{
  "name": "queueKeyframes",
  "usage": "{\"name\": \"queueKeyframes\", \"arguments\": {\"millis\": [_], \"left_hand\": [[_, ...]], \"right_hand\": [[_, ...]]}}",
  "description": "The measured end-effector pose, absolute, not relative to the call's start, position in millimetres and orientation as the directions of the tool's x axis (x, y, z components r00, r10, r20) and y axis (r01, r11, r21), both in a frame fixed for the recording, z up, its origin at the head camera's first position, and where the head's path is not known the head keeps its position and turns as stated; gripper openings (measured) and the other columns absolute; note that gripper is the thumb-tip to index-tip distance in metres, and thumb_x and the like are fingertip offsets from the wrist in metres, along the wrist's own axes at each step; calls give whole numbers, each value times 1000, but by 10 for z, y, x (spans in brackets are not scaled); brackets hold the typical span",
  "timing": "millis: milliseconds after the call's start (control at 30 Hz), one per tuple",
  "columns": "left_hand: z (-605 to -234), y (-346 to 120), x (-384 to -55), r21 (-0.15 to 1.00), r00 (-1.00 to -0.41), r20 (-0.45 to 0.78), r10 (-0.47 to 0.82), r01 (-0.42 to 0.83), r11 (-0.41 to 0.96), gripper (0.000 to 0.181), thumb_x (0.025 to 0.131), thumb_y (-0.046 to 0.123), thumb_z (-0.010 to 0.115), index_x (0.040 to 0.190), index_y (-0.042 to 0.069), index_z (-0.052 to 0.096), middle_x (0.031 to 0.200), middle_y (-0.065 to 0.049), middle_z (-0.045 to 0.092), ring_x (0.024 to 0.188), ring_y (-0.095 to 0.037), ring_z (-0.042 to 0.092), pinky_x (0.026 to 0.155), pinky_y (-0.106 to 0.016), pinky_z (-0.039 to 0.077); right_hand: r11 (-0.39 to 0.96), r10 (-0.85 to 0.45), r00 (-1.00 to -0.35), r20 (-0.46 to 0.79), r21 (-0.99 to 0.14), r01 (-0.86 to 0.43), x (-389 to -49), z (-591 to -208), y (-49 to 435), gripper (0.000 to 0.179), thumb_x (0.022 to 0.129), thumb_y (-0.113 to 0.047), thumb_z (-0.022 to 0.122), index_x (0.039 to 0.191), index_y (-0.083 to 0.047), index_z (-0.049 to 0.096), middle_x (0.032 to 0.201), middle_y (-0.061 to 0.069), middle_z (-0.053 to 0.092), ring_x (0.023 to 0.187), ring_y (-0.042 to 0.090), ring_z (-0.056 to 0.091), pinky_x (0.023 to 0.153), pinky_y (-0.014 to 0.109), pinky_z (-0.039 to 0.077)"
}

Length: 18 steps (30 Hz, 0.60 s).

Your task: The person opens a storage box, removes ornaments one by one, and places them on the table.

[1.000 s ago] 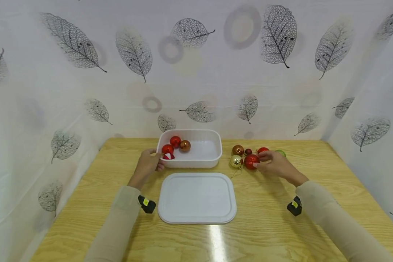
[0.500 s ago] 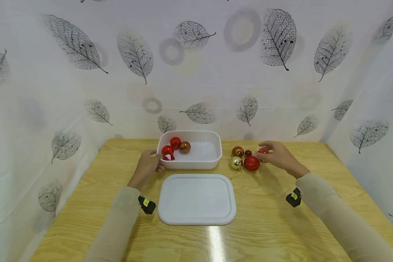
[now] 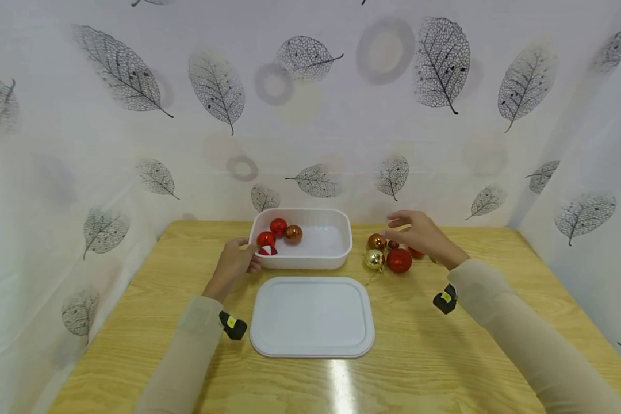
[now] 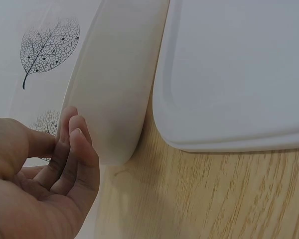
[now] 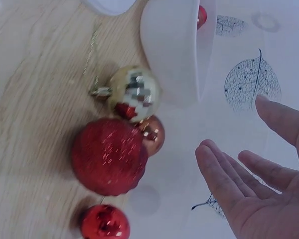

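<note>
My left hand (image 3: 235, 259) holds the front left corner of a white plastic box (image 3: 336, 261), fingers against its outer wall and thumb at the rim. Inside, at the left, lie two shiny red baubles (image 3: 278, 227), a copper bauble (image 3: 293, 234) and a red-and-white one (image 3: 267, 250). My right hand (image 3: 419, 233) hovers over loose baubles right of the box, fingers spread and holding nothing in the right wrist view. Nearest are a copper bauble (image 3: 376, 241), a small dark red one (image 3: 393, 245), a gold one (image 5: 134, 92) with a string, and a large glittery red one (image 5: 109, 157).
A white lid (image 3: 312, 316) lies flat on the wooden table (image 3: 403, 356) in front of the box. Another red bauble (image 5: 105, 222) sits partly behind my right hand. A leaf-patterned curtain (image 3: 310, 126) hangs along the table's back edge.
My right hand has moved from beside the large red bauble, left and back over the copper one. My left hand keeps its place on the box.
</note>
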<state>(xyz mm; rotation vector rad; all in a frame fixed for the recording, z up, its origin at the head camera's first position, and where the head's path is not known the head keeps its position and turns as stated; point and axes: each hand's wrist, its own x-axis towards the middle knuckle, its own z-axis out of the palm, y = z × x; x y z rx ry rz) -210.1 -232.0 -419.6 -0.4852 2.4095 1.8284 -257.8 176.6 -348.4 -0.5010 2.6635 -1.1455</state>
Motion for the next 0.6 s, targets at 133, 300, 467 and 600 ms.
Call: {"name": "queueKeyframes", "arguments": {"millis": [133,300,467,600], "left_hand": [[-4203,-2323,-2092,931,-952,-236,-194,-279,234,49,107,18,49,148,-8,39,86,-14,71,64,-14,65,61,-24,58],[-4211,-2317,-2088,948,-966,-196,-166,-230,219,47,107,14,48,145,-12,40,82,-15,72,61,-12,65,61,-27,60],[-4208,-2328,-2082,945,-965,-199,-168,-235,229,47,107,15,48,145,-12,41,82,-14,71,61,-12,64,63,-28,60],[-4208,-2343,-2075,942,-962,-206,-180,-245,231,46,107,15,48,145,-11,42,84,-15,71,62,-12,64,63,-28,60]], "right_hand": [[636,-394,-917,-52,-736,-232,-2613,-3456,1592,64,97,-35,69,146,0,48,138,26,56,116,41,63,96,52,54],[595,-423,-905,-36,-765,-248,-2641,-3485,1397,61,96,-29,72,143,3,50,137,28,57,114,42,64,94,48,56],[559,-451,-892,-27,-788,-259,-2663,-3560,1184,60,94,-25,74,141,4,52,134,28,59,111,41,66,87,47,59],[539,-484,-875,-5,-790,-294,-2674,-3622,987,58,93,-23,76,140,3,55,131,26,61,112,40,65,88,45,59]]}}
